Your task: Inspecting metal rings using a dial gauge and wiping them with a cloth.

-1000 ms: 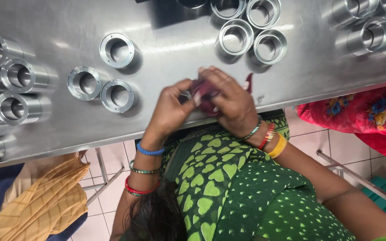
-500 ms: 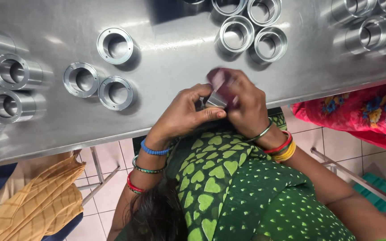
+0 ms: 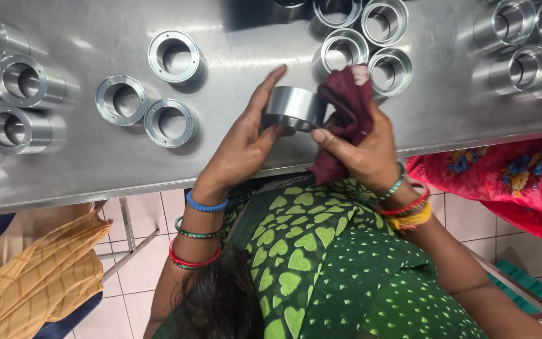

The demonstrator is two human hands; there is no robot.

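Note:
My left hand grips a short shiny metal ring by its side, just above the steel table near its front edge. My right hand holds a dark maroon cloth and presses it against the right side of the ring. Both wrists carry coloured bangles. The cloth hangs down past the table edge, and part of the ring is hidden behind it.
Three loose metal rings lie on the table left of my hands, and several more lie just beyond them. Longer metal sleeves are stacked at the far left and far right. A red floral cloth and an orange cloth are below the table.
The hands have spread apart slightly over the table. The ring, earlier wrapped and hidden in the cloth, now shows bare in my left hand, with the cloth shifted to its right side.

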